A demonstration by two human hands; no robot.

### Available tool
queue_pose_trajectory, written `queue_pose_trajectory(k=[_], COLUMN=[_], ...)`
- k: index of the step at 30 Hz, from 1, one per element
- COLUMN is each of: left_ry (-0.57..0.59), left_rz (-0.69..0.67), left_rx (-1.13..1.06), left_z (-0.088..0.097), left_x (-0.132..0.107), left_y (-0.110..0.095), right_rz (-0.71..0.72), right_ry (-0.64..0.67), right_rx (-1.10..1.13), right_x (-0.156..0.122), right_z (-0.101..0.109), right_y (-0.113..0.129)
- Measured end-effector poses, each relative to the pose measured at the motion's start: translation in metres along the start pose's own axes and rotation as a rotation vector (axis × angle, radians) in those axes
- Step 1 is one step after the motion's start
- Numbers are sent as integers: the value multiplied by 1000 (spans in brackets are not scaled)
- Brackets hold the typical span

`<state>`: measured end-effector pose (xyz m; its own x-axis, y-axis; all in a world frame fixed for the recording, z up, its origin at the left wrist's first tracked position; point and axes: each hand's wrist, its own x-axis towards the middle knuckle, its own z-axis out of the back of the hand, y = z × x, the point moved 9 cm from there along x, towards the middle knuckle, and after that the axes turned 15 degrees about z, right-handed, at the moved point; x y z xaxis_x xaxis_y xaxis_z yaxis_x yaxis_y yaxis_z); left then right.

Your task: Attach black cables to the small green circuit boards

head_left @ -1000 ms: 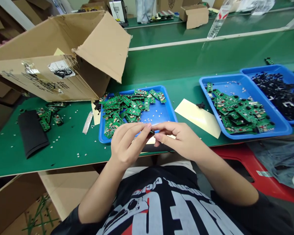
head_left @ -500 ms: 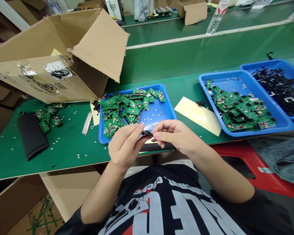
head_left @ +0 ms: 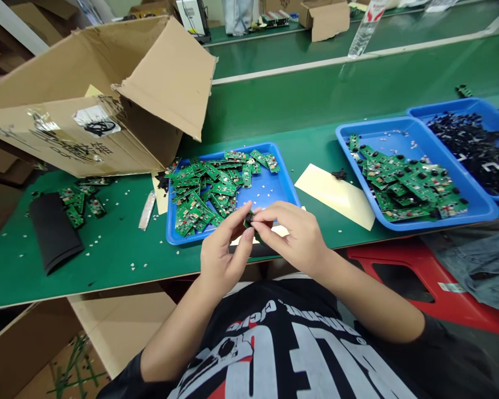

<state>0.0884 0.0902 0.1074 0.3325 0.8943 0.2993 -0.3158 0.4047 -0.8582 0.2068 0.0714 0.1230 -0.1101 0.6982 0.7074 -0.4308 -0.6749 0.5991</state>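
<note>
My left hand (head_left: 224, 249) is closed, its thumb and fingers pinching a small green circuit board that is mostly hidden by the fingers. A small black part (head_left: 248, 219) shows at the board's upper end, between the fingertips of both hands. My right hand (head_left: 297, 233) is closed too, with thumb and forefinger pressed on that black part. Both hands hover over the front edge of a blue tray (head_left: 289, 185). Inside it lies a heap of green circuit boards (head_left: 203, 188), with small white bits scattered on the tray floor.
A second blue tray (head_left: 347, 149) holds boards with black parts; the tray (head_left: 419, 113) beyond it holds loose black pieces. Cream paper (head_left: 336, 197) lies between trays. An open cardboard box (head_left: 149, 83), black foam sheet (head_left: 54, 230) and loose boards (head_left: 77, 205) are at left. A red stool (head_left: 424, 282) stands right.
Both hands have turned the board between the fingers, bringing its black part upward. The left hand has shifted right, and the right fingers have closed in on the black part.
</note>
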Motion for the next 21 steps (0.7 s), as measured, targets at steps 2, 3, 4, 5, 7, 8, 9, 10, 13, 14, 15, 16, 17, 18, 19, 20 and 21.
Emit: queue_pose_trajectory(k=[2,3,4,5,7,8,9,10,13,14,15,16,17,18,19,20,21], left_ry=[4,6,5,1,-20,-32,-42,-48,-53,-45,-34,-19,0,25,47,65,78], left_rz=[36,50,58,64,71,71,70,71,82,103,130,167,213,261,304,343,378], left_rx=[58,84,107,128,160,171,178,180,163,134,83,13,-71,-161,-246,-315,-369], left_z=[-1,-1,-1,-1,-1,-2,-2,-3,-5,-5,-5,-5,-5,-6,-7,-9,-10], left_x=[2,3,4,5,7,8,9,9,7,6,6,6,6,7,8,9,11], left_y=[-3,-4,-5,-5,-4,-4,-3,-2,-1,1,3,6,10,15,19,23,26], right_rz=[45,47,42,34,9,-8,-24,-37,-100,-159,-233,-318,-390,-422,-431,-433,-440], right_ry=[31,56,85,114,159,172,180,183,179,158,122,69,17,-31,-58,-66,-59], right_rx=[-56,-76,-97,-123,-188,-223,-258,-292,-424,-486,-545,-589,-585,-523,-413,-278,-131], right_x=[1,2,2,2,1,1,0,0,2,2,1,-1,-4,-6,-8,-10,-13], right_z=[-1,-2,-4,-5,-8,-9,-10,-11,-5,4,16,31,43,52,56,54,49], right_y=[4,4,5,5,7,7,7,6,-6,-15,-25,-35,-43,-48,-51,-52,-52])
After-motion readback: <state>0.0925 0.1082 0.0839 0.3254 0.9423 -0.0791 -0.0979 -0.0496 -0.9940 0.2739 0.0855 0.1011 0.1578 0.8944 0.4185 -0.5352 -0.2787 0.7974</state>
